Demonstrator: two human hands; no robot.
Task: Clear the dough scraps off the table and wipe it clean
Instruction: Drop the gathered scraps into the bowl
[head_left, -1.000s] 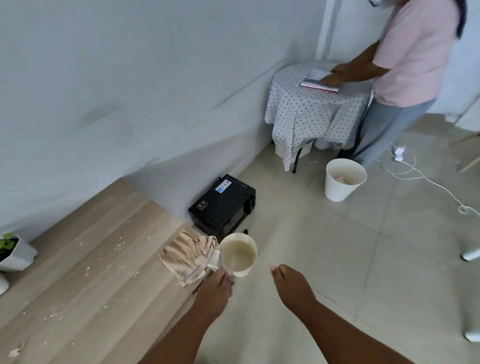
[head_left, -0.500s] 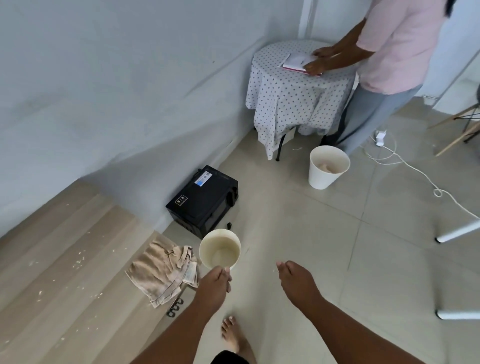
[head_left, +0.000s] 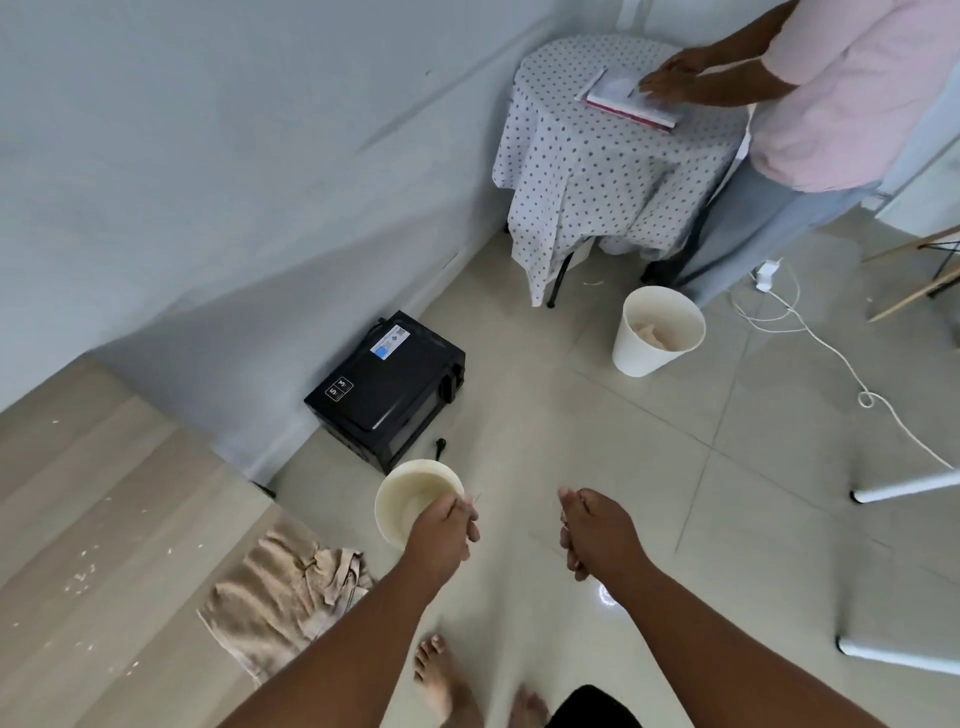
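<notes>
Since a moment ago I've swung away from the table, left hand gripping the cup, right hand loosely curled and empty, bin ahead-right, nearer my right.

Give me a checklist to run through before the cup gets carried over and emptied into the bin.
1. Left hand grips the cup at its rim: ok.
2. Cup holds scraps: cannot tell, the inside looks pale and blurred.
3. White bin upright and open: ok.
4. Floor path to the bin: not ok, the black oven sits near it and a white cable trails beyond.
5. Right hand free: ok.
6. Table cleared: not ok, crumbs remain; cloth lies at its edge.
</notes>
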